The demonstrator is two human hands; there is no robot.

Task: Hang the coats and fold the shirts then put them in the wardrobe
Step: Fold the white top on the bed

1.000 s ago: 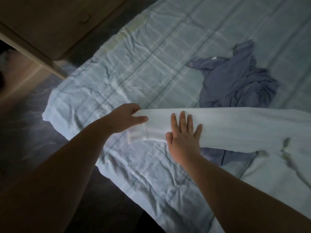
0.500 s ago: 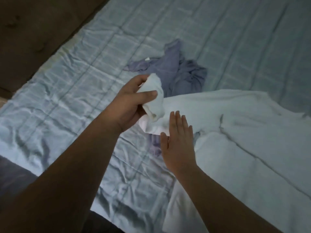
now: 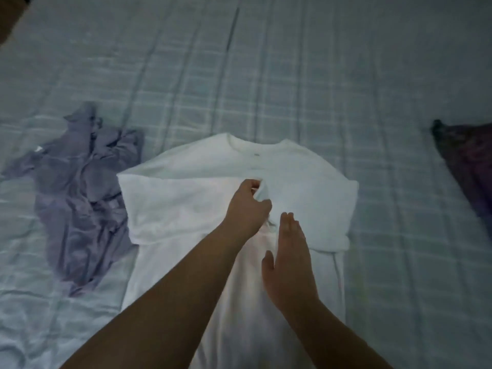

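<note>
head | left grip (image 3: 249, 206) pinches white shirt (image 3: 306, 177) sleeve end | right grip (image 3: 288, 251) flat, empty | hem cropped

A bed (image 3: 306, 75) fills nearly the whole view, covered by a pale blue checked sheet (image 3: 399, 249) with creases and long seams. The light is dim and bluish. At the top left corner shows a brown wooden edge (image 3: 10, 14), blurred.
</note>
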